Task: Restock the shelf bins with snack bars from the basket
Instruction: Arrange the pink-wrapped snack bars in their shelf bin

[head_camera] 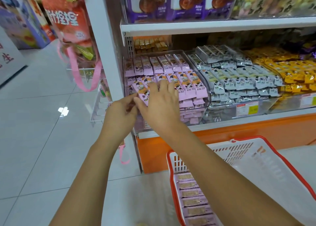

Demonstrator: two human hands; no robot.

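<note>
Bright even light; glare on floor (63,111); edges bend, perhaps blurred.

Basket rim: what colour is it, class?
Red; the basket rim shows best in the head view.

We see our forearms (213,167) bare from the bottom edge up, narrowing at the wrists into a bare left grip (120,114) and right grip (159,106).
</note>
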